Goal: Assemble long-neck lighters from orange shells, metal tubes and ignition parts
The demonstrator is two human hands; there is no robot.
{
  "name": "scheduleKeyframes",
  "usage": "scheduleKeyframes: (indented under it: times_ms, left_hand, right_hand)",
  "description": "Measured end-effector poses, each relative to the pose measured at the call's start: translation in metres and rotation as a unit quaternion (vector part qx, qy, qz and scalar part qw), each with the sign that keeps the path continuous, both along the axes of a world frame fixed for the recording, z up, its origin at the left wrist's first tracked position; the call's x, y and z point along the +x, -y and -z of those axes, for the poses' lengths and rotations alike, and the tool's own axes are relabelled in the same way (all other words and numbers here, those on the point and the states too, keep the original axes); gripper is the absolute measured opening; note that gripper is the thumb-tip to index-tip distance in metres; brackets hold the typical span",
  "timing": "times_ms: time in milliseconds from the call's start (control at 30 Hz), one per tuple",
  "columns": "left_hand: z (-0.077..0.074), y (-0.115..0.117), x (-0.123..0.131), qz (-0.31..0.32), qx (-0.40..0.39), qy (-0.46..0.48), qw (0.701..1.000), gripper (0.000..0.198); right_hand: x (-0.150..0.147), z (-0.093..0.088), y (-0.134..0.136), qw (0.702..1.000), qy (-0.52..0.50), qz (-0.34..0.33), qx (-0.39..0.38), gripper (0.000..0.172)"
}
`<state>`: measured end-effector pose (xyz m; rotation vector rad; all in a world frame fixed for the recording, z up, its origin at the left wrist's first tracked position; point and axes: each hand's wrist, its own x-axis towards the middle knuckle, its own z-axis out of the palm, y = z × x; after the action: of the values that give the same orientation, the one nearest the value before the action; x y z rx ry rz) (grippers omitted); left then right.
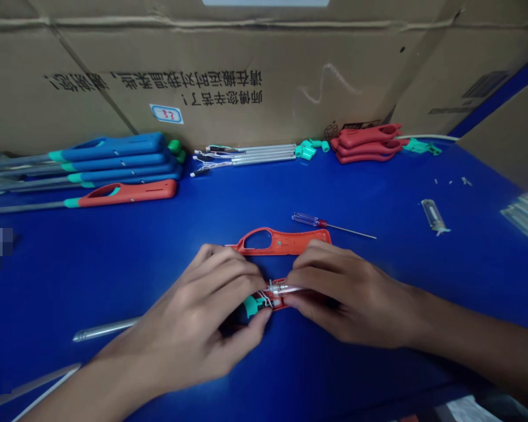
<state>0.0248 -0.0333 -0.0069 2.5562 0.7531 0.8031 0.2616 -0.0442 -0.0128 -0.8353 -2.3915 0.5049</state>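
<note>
Both hands work on a red lighter half-shell with a long metal tube running out to the left under my wrist. My left hand is closed around its left part, thumb and fingertips by white wires and a green trigger. With closed fingers, my right hand grips the handle end and a clear fuel tank lying in or over the shell. The fingers hide much of the inside. Just behind lies a matching red half-shell, inner side up.
A screwdriver lies behind the right hand. Stacked blue lighters and a red lighter sit back left. Metal tubes, green parts and red shells line the cardboard. A clear tank lies right.
</note>
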Motion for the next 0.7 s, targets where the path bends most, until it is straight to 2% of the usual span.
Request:
scheduleKeyframes:
  times_ms: [700]
  left_hand:
    - [0.0005, -0.0004, -0.0026, 0.007, -0.038, -0.062, 0.997, 0.011]
  right_hand:
    - [-0.0003, 0.0005, 0.0004, 1.0, 0.014, 0.007, -0.02, 0.013]
